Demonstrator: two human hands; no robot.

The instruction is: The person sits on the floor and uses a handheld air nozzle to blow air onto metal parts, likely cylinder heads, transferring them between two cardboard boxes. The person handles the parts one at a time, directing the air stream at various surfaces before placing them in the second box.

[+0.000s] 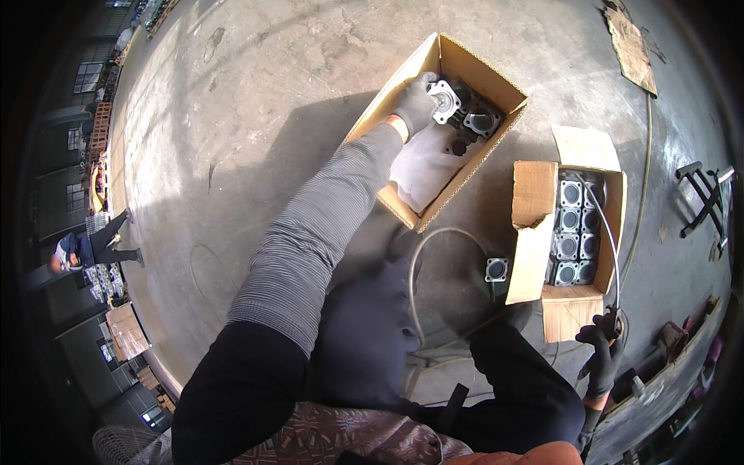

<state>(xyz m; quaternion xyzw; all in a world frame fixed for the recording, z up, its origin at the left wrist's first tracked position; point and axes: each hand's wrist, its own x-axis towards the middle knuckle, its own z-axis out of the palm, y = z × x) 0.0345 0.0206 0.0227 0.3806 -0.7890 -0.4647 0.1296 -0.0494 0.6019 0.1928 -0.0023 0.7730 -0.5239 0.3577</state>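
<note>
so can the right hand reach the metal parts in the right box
Probably yes: the box is open and the metal parts show from above, though the right hand holds a thin rod over them.

No lettering or numbers I can read. Box [482, 71] at my left hand [417, 107]: nothing legible on the sides I see. Second box [535, 192], same. Far-left carton [124, 328]: too small to tell.

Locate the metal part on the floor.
In the head view, right of centre: the metal part lies just left of a flap of the rightmost carton.
</note>
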